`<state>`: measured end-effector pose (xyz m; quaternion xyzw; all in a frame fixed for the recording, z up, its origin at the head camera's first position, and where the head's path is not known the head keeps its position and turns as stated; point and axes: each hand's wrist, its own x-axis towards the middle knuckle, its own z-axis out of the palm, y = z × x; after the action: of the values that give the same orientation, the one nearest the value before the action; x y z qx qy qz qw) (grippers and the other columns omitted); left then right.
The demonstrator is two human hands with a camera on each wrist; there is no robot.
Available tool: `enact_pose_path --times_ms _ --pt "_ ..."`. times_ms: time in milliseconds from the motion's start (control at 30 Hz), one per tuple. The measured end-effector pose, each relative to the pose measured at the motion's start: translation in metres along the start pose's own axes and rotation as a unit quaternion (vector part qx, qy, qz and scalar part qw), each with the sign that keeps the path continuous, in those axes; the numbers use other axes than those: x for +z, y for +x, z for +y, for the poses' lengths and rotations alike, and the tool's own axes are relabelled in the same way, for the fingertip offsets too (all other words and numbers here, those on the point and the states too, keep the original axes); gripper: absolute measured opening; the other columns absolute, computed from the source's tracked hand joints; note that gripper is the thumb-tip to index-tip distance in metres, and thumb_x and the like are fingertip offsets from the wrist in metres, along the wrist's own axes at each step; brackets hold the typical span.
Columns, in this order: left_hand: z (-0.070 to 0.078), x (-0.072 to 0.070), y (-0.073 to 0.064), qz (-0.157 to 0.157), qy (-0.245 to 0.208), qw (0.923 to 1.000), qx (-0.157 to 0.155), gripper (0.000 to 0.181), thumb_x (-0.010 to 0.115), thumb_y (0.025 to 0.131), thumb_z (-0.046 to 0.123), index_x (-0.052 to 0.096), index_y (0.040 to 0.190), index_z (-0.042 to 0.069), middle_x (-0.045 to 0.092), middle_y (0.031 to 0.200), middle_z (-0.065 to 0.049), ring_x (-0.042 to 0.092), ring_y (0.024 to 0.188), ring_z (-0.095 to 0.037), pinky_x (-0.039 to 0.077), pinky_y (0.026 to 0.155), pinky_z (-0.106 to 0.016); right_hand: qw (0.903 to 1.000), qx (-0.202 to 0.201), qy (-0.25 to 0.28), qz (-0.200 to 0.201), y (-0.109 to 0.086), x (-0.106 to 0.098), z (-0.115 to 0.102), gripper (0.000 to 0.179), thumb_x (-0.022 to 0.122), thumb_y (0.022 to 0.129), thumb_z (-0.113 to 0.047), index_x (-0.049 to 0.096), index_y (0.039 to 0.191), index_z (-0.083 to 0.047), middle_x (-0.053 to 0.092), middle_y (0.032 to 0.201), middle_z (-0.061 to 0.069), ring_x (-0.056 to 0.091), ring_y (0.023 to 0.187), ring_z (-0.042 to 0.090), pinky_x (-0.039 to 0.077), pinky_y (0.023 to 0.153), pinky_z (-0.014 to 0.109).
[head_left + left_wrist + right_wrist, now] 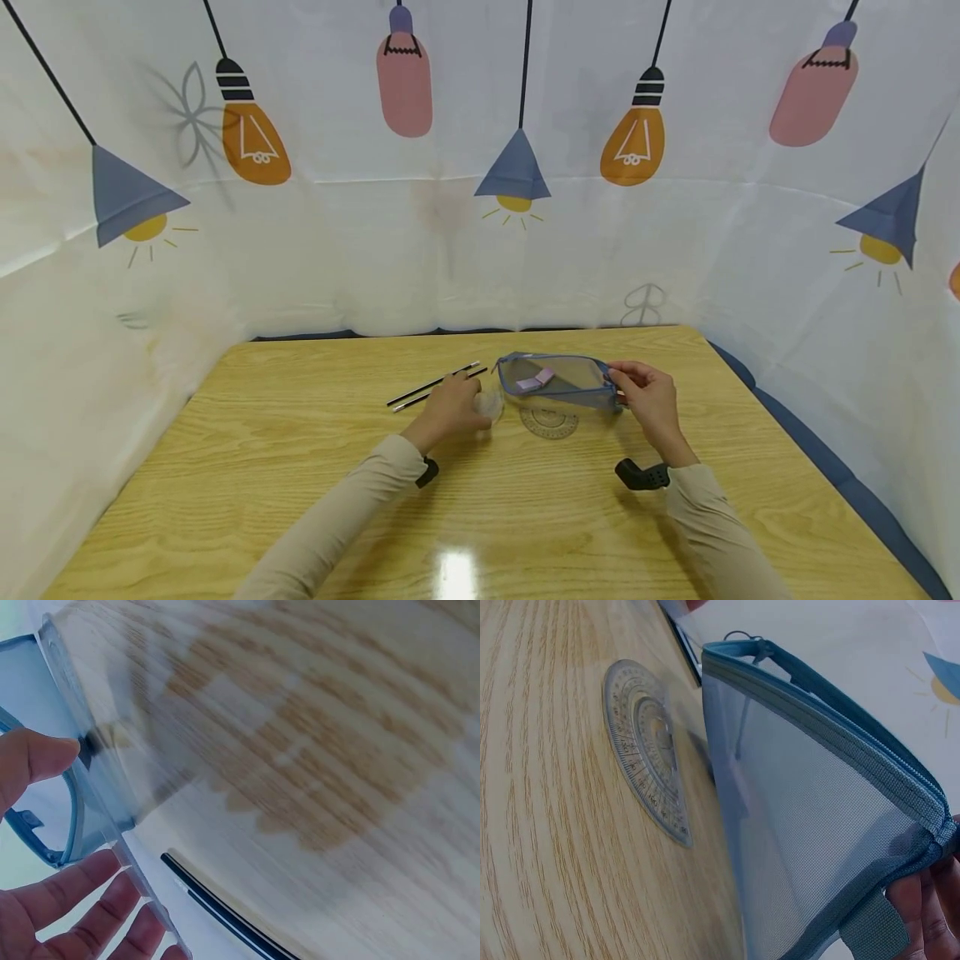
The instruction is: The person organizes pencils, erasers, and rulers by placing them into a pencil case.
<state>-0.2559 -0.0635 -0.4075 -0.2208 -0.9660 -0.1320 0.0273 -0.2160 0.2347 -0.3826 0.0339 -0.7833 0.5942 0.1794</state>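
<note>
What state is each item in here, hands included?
Mesh zip pouch: open
Lilac blocks: inside the pouch
Protractor: lying flat
Black pencils: both lying flat
Clear plastic piece: held
Left hand: holding the clear plastic piece
Right hand: gripping one end of the pouch

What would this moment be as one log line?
left hand: holds clear plastic piece; right hand: grips open mesh pouch; inside pouch: lilac blocks; on table: protractor, two black pencils

Beige long sleeves (337,518), black wrist devices (642,476) (one per arm).
</note>
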Motion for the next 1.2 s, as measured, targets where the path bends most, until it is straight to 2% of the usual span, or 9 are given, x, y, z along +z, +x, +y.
enact_pose_path --times_ms 133,333,667,900,1200 --pt "0.001 -0.001 -0.002 0.004 0.005 1.0000 0.007 0.046 0.078 0.075 0.033 0.066 0.109 0.004 0.060 0.105 -0.011 0.056 0.094 -0.031 0.051 0.071 -0.044 1.0000 0.001 -0.003 0.002 0.000 0.001 0.001 0.021 0.062 0.094 -0.003 0.066 0.108 0.013 0.065 0.098 0.029 0.065 0.071 0.011 0.056 0.062 0.029" --pt "0.004 -0.005 -0.005 0.014 0.011 0.9998 0.005 0.050 0.076 0.075 0.037 0.065 0.113 0.006 0.058 0.107 -0.010 0.053 0.100 -0.035 0.046 0.080 -0.051 1.0000 0.000 -0.001 -0.001 0.000 0.001 0.001 0.021 0.061 0.095 -0.003 0.066 0.108 0.013 0.064 0.098 0.029 0.065 0.072 0.013 0.056 0.062 0.030" --pt "0.004 -0.009 -0.007 0.017 -0.013 0.9997 0.006 0.051 0.074 0.075 0.036 0.064 0.116 0.006 0.057 0.109 -0.009 0.050 0.096 -0.030 0.044 0.080 -0.049 0.9999 0.001 0.011 -0.002 0.000 0.002 0.001 0.022 0.061 0.094 -0.002 0.065 0.108 0.015 0.064 0.099 0.031 0.065 0.071 0.012 0.056 0.061 0.029" --pt "0.007 -0.011 -0.007 0.031 -0.016 0.9992 0.018 0.051 0.070 0.075 0.037 0.063 0.115 0.008 0.057 0.108 -0.009 0.050 0.093 -0.029 0.045 0.076 -0.047 0.9999 -0.002 0.010 0.000 0.000 0.002 0.002 0.021 0.062 0.094 -0.001 0.065 0.108 0.015 0.064 0.098 0.031 0.065 0.070 0.011 0.056 0.060 0.027" --pt "0.013 -0.012 -0.005 0.025 -0.041 0.9986 0.020 0.050 0.067 0.077 0.036 0.063 0.116 0.006 0.055 0.110 -0.011 0.048 0.099 -0.030 0.044 0.081 -0.049 1.0000 -0.002 0.008 -0.001 -0.001 0.002 0.000 0.022 0.062 0.094 -0.002 0.065 0.108 0.014 0.065 0.096 0.028 0.065 0.069 0.010 0.056 0.061 0.030"
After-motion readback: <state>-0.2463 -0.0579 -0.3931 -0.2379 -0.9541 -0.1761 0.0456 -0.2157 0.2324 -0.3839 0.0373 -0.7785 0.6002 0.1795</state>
